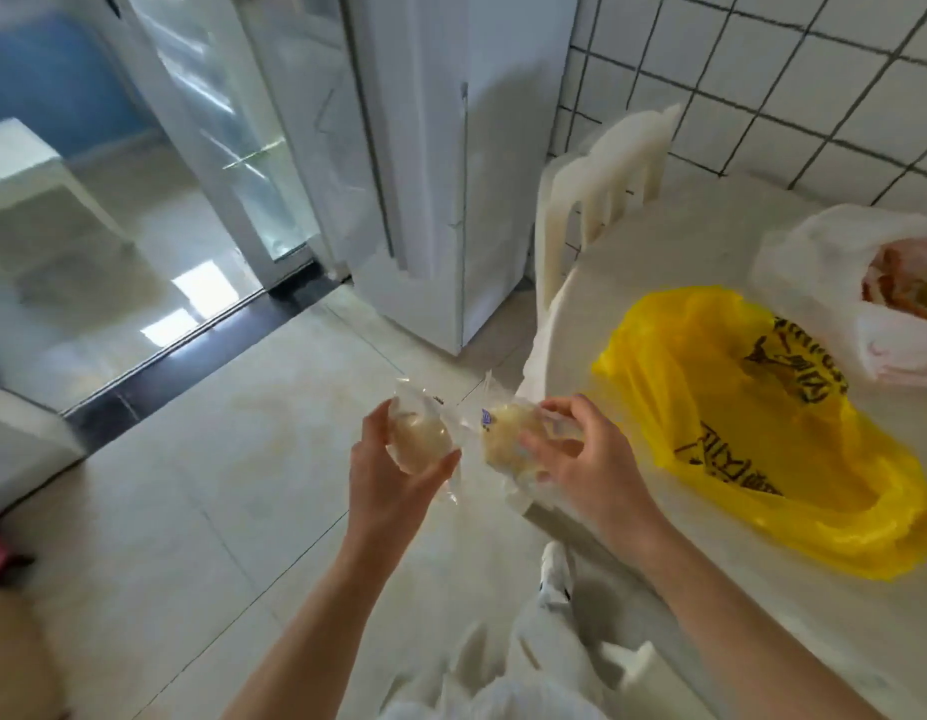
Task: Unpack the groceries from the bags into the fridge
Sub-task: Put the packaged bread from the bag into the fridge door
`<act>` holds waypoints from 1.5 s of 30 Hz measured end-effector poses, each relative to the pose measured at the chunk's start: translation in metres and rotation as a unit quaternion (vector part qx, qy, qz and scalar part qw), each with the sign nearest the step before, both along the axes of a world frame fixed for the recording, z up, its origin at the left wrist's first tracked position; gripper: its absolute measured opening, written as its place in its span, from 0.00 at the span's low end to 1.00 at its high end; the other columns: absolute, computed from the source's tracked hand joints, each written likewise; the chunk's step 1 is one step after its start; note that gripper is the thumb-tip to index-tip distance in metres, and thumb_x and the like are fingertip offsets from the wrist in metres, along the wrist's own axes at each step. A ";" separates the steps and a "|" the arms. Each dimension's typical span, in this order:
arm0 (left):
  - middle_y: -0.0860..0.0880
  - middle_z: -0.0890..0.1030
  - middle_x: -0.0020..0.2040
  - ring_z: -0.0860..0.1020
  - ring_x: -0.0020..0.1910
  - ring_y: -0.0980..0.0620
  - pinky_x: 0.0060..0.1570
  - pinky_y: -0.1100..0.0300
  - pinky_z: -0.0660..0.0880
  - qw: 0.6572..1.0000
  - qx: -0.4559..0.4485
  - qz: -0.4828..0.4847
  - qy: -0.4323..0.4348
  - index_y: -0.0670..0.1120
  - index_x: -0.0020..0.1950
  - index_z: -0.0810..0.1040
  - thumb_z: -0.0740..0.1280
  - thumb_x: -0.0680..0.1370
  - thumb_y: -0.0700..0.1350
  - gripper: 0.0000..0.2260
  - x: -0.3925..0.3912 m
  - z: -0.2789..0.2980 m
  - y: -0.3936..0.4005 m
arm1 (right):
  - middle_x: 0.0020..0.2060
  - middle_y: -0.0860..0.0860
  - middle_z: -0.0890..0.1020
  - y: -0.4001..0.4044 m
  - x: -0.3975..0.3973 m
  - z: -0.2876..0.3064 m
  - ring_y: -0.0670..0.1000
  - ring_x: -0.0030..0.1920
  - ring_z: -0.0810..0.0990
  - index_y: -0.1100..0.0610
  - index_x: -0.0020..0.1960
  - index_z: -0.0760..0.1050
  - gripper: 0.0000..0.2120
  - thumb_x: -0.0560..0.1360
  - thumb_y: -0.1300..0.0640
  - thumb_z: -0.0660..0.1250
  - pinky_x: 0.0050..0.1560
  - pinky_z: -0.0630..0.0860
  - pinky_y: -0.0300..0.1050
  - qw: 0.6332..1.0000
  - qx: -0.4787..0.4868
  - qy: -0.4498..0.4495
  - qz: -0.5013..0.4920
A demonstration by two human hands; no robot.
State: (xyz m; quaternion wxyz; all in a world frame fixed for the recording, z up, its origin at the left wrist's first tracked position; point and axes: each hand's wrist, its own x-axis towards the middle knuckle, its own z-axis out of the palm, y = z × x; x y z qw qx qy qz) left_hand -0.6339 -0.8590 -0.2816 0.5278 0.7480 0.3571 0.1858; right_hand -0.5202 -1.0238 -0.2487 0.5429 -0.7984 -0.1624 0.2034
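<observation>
Now left hand [394,475] grips wrapped bun [420,441]; right hand [581,459] grips second wrapped bun [508,439]; yellow bag [752,423] open on table [659,241].

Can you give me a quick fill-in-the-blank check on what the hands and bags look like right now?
1. Each hand holds one clear-wrapped ____: left hand, right hand.
2. The flattened bag on the table is ____ in colour.
3. The white bag lies ____ the tiled wall than the flattened one.

Missing words: bun; yellow; nearer
</observation>
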 end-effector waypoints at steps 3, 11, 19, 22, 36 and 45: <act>0.54 0.75 0.57 0.74 0.58 0.49 0.59 0.47 0.74 0.999 0.002 0.047 0.002 0.57 0.67 0.67 0.80 0.65 0.47 0.35 -0.042 -0.002 0.027 | 0.50 0.40 0.79 0.040 -0.028 0.001 0.48 0.43 0.83 0.49 0.54 0.74 0.14 0.71 0.49 0.73 0.46 0.81 0.55 0.998 -0.013 0.012 0.060; 0.58 0.73 0.55 0.74 0.59 0.47 0.59 0.46 0.75 0.986 -0.003 0.168 0.003 0.65 0.66 0.64 0.78 0.63 0.55 0.35 -0.115 -0.005 0.093 | 0.51 0.44 0.77 0.135 -0.069 -0.001 0.50 0.46 0.83 0.50 0.57 0.72 0.15 0.72 0.54 0.72 0.45 0.82 0.56 0.986 -0.012 0.054 0.156; 0.53 0.76 0.61 0.75 0.59 0.52 0.57 0.59 0.75 0.977 0.001 0.212 0.008 0.59 0.67 0.65 0.79 0.66 0.50 0.34 -0.122 -0.008 0.169 | 0.50 0.43 0.77 0.228 -0.068 -0.006 0.52 0.47 0.83 0.49 0.54 0.73 0.13 0.72 0.55 0.72 0.43 0.82 0.56 0.975 -0.015 0.062 0.214; 0.51 0.76 0.61 0.76 0.57 0.55 0.49 0.71 0.74 0.977 -0.007 0.212 0.010 0.58 0.68 0.66 0.79 0.67 0.48 0.34 -0.108 -0.005 0.206 | 0.52 0.44 0.78 0.267 -0.057 -0.006 0.51 0.48 0.83 0.51 0.56 0.73 0.15 0.73 0.53 0.72 0.43 0.83 0.54 0.973 -0.021 0.053 0.225; 0.49 0.76 0.58 0.77 0.54 0.54 0.52 0.62 0.79 0.989 -0.016 0.149 -0.016 0.54 0.68 0.66 0.79 0.66 0.48 0.35 -0.023 0.015 0.381 | 0.54 0.45 0.78 0.424 0.014 0.011 0.51 0.46 0.83 0.45 0.55 0.72 0.15 0.72 0.51 0.73 0.48 0.81 0.57 0.985 0.004 0.034 0.169; 0.52 0.79 0.56 0.79 0.52 0.55 0.51 0.58 0.79 0.998 -0.009 0.032 -0.044 0.54 0.66 0.68 0.80 0.66 0.49 0.33 0.043 0.027 0.521 | 0.53 0.42 0.77 0.530 0.044 0.032 0.48 0.48 0.82 0.44 0.59 0.68 0.20 0.71 0.50 0.73 0.48 0.81 0.55 0.999 0.027 -0.014 0.039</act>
